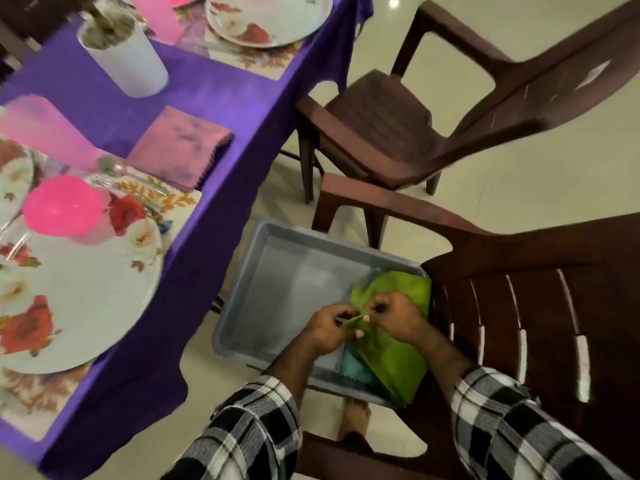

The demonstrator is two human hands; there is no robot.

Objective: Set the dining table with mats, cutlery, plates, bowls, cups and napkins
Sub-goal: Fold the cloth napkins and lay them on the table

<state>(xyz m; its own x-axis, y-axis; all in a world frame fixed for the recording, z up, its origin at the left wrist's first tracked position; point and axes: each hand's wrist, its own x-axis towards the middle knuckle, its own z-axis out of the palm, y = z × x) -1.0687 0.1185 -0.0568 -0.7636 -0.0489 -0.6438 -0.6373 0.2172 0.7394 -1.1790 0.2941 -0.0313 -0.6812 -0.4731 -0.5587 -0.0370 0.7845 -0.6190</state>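
Pinching an edge of the green napkin, the left hand and the right hand meet close together above the grey tray, which sits on the seat of a brown chair beside the table. A teal cloth lies under the green one. On the purple tablecloth rest a pink napkin and a floral plate

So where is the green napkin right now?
In the head view, the green napkin lies at the right end of the grey tray beside the table, over a blue cloth, with both hands pinching its edge.
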